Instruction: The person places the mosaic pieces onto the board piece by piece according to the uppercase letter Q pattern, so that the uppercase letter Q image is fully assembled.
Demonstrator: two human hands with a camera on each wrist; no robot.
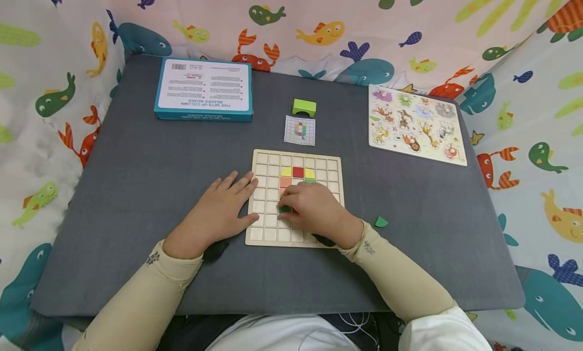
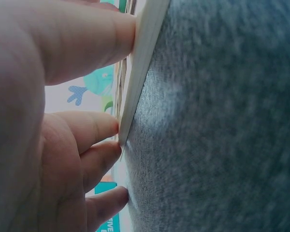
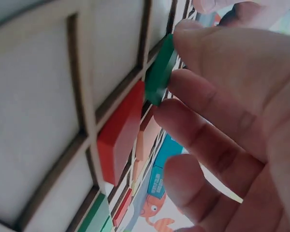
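A wooden grid board [image 1: 268,234] lies on the table, with yellow, red, orange and green pieces set in its squares. My right hand [image 1: 316,206] is over the middle of the board and pinches a green piece [image 3: 159,72] between thumb and fingers, right at a square. Beside that piece a red piece [image 3: 120,137] sits in the grid, as the right wrist view shows. My left hand [image 1: 218,211] lies with fingers spread at the board's left edge, its thumb and fingertips touching the wooden rim [image 2: 140,67]. Part of the pattern is hidden under my right hand.
A loose green quarter-round piece [image 1: 381,222] lies right of the board. Beyond the board are a pattern card [image 1: 299,131] and a light green block [image 1: 304,107]. A blue-edged box [image 1: 205,90] stands at back left, an animal puzzle board [image 1: 416,125] at back right.
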